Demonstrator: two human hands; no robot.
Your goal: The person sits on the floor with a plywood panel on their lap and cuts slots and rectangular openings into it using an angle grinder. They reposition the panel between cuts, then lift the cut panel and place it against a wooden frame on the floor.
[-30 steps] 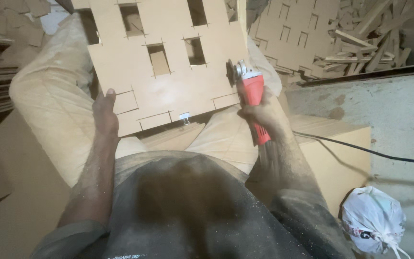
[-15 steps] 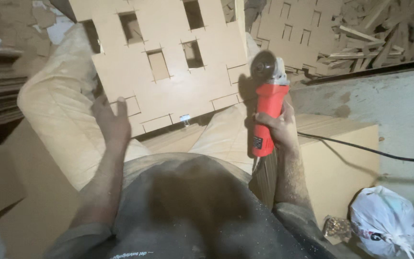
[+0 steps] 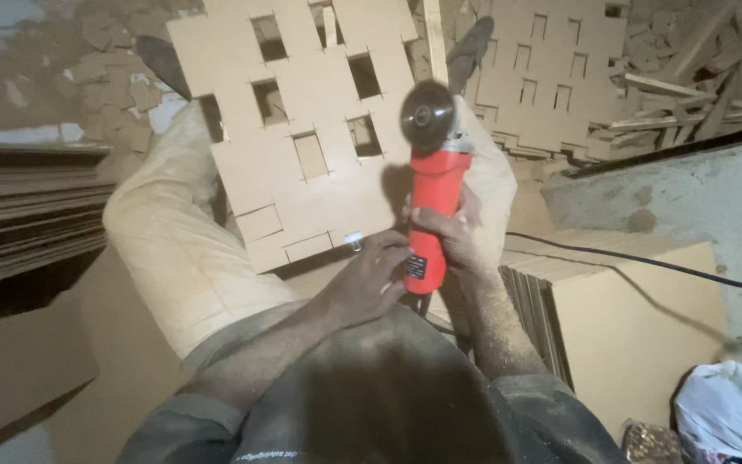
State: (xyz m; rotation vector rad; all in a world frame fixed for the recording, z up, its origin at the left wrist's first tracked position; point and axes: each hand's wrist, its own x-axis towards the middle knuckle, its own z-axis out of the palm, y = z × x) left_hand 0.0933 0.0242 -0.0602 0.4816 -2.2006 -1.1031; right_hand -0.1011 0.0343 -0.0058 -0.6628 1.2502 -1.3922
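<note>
Grinder [image 3: 433, 202], red with its disc pointing up, is being held over the person's lap, in front of the slotted board [image 3: 302, 137] leaning on the legs. Right hand [image 3: 453, 241] is clamping the body; left hand [image 3: 369, 279] is closing on the near end beside it. Its cable [image 3: 646, 262] is trailing right across stacked panels [image 3: 629, 326]; a snag could jerk the disc toward the fingers.

- Floor [image 3: 27, 112], upper part of frame: dusty, littered with flat board offcuts [image 3: 122, 82] at upper left.
- Upper right: slotted panels [image 3: 551, 86] lying on it, wood strips [image 3: 689, 103] piled beside them.
- Left edge: stacked sheets [image 3: 19, 223].
- Lower right: white plastic bag [image 3: 732, 412].
</note>
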